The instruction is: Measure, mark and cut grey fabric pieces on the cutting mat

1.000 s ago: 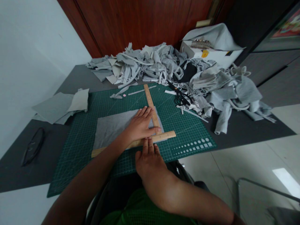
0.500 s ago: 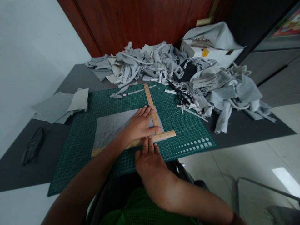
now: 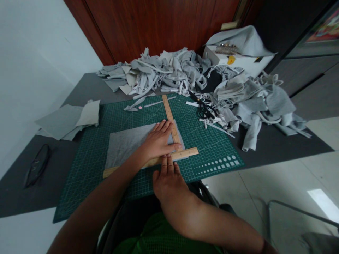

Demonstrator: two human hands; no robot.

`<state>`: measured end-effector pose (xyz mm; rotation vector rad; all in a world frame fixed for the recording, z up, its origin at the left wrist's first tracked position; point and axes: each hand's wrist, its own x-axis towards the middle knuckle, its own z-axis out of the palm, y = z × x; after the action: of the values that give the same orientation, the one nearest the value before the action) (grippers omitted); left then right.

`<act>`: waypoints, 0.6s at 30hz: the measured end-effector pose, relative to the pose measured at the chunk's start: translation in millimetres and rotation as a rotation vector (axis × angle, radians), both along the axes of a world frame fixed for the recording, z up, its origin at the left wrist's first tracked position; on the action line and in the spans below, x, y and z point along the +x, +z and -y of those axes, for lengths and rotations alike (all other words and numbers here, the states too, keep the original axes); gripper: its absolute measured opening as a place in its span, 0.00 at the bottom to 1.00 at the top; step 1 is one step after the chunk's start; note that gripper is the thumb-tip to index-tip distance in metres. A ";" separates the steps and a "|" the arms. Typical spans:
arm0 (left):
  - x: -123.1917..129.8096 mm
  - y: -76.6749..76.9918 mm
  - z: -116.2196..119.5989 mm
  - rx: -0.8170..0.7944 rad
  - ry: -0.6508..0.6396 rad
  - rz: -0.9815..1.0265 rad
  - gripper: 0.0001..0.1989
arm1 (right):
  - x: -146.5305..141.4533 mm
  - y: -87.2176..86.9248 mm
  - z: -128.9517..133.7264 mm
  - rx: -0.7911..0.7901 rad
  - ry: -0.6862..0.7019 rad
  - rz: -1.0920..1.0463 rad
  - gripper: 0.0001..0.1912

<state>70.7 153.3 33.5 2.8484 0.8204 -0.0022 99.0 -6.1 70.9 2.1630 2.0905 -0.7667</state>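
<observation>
A grey piece of fabric point(image 3: 127, 144) lies flat on the green cutting mat point(image 3: 92, 141). Two wooden rulers meet over it near its right corner: one ruler point(image 3: 167, 107) points away from me, the other ruler point(image 3: 189, 152) runs along the fabric's near edge. My left hand point(image 3: 159, 139) is spread flat on the fabric, its fingertips at the far-pointing ruler and its thumb across that ruler's near end. With fingers stretched out, my right hand point(image 3: 169, 178) rests its fingertips against the near side of the lengthwise ruler.
Heaped grey scraps point(image 3: 172, 68) line the table's back, beside a white box point(image 3: 241, 61). Black scissors point(image 3: 205, 107) lie at the mat's right. Cut fabric pieces point(image 3: 63, 120) and a black cord-like item point(image 3: 38, 165) are on the left. Thin strips point(image 3: 139, 102) lie on the mat.
</observation>
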 end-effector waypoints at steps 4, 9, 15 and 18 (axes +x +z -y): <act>-0.8 1.0 0.1 0.001 0.002 -0.008 0.53 | -1.9 -4.6 1.7 0.063 -0.013 0.014 0.23; -1.5 -0.2 -0.8 0.012 -0.009 0.004 0.53 | 0.4 2.5 -2.3 -0.012 -0.021 -0.024 0.22; -1.1 -2.3 -1.1 0.006 -0.007 -0.021 0.53 | -1.4 -2.3 -2.2 0.036 -0.030 -0.023 0.22; -2.4 -1.9 -1.3 0.001 -0.010 -0.029 0.52 | -4.5 -9.8 0.5 0.068 -0.048 -0.028 0.21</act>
<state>68.3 154.6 31.6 2.8604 0.8119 -0.0443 94.5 -6.5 61.2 2.2576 2.1155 -0.7457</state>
